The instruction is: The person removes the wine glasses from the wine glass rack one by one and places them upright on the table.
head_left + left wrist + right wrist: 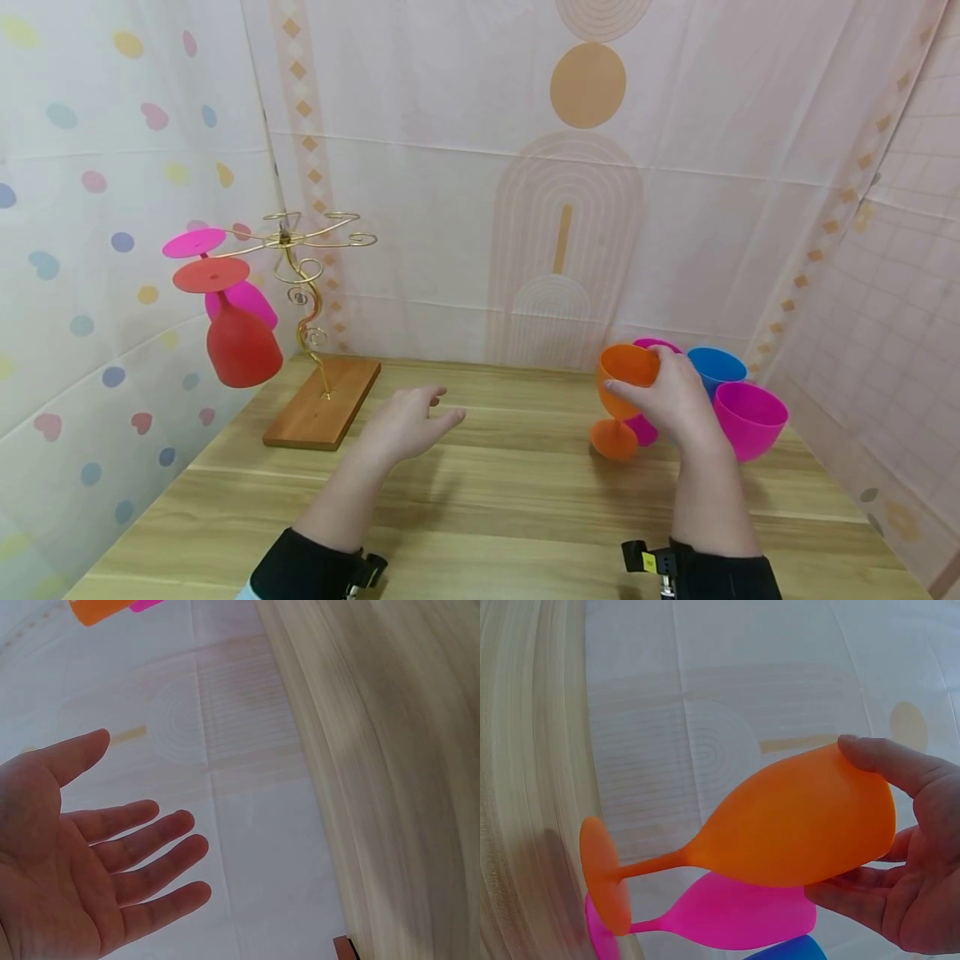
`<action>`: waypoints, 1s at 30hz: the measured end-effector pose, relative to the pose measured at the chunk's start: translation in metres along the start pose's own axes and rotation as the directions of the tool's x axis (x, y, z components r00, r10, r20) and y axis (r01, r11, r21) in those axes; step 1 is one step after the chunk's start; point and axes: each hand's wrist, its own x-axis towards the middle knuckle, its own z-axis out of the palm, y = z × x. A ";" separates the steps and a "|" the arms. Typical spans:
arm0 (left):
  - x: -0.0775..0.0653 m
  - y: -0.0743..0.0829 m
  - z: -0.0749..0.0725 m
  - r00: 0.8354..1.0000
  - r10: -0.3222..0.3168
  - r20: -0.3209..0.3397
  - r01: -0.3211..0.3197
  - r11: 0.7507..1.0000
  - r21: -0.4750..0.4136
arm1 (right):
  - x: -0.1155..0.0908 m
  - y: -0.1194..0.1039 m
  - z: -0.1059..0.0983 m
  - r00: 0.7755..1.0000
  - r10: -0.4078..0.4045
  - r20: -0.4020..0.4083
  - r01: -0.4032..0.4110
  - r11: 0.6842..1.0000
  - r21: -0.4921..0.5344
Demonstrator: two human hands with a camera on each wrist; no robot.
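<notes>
My right hand (678,400) grips an orange plastic wine glass (795,817) by its bowl near the rim, thumb on one side and fingers on the other. The glass is upright with a slight tilt, and its round foot seems just off the table. Right behind it is a pink wine glass (739,911). A blue wine glass (717,367) and another pink wine glass (750,417) are to the right of that hand. Over the table's middle-left, my left hand (408,423) hovers with nothing in it, its fingers spread in the left wrist view.
On the left stands a gold wire glass rack (303,287) on a wooden base (322,408). From its arms hang a red wine glass (242,342) and a pink wine glass (193,242), both upside down. Patterned curtains (427,208) enclose the wooden table (510,500).
</notes>
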 end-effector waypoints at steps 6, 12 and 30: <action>0.002 -0.003 0.001 0.999 -0.017 0.031 0.017 1.000 0.009 | -0.001 0.001 -0.003 1.000 0.027 0.012 -0.026 0.999 -0.026; 0.002 -0.005 0.002 0.999 -0.019 0.044 0.019 1.000 0.013 | -0.001 0.003 -0.005 0.998 0.053 0.033 -0.052 0.998 -0.037; 0.002 -0.004 0.002 0.998 -0.008 0.058 0.006 0.999 0.038 | -0.002 0.012 -0.009 0.996 0.078 0.047 -0.073 0.992 -0.101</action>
